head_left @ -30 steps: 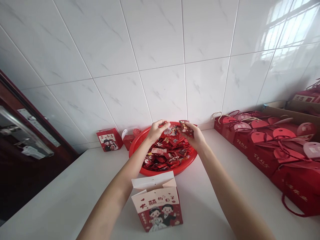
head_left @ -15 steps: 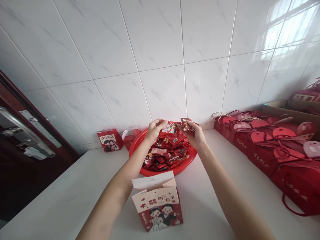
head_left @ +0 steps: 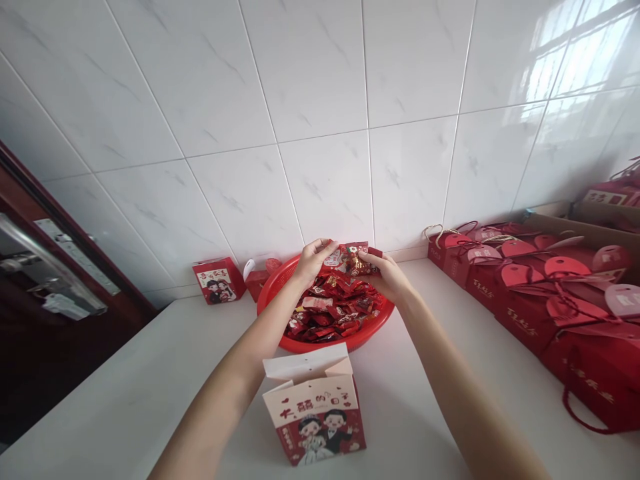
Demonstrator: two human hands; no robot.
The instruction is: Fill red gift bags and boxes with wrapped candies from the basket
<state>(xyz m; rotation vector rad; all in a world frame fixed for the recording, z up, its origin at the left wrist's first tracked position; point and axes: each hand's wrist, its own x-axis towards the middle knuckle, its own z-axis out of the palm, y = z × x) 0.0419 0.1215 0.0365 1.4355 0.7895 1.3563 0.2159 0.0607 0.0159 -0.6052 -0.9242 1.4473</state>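
Over the far side of a red plastic basket [head_left: 270, 320], my left hand [head_left: 313, 260] is closed on a red candy packet [head_left: 334, 259] with a pale printed label. Beside it, my right hand [head_left: 387, 272] pinches a darker red packet [head_left: 359, 260] with gold print. The two packets overlap or nearly touch between my hands. Many red-wrapped sweets [head_left: 325, 313] fill the basket below. In front of it stands a paper gift box [head_left: 320, 420], red and cream with a cartoon bride and groom, its top flaps up and open.
A smaller red box [head_left: 219, 281] stands against the tiled wall, with another red box [head_left: 256, 279] beside it. Rows of red gift boxes [head_left: 530, 300] with cord handles line the right, a cardboard carton [head_left: 555, 217] behind them. A dark door [head_left: 50, 280] is at left.
My right hand has shifted left, bringing its packet close to the one in my left hand. The left hand has barely moved. The gift box and basket stay put.
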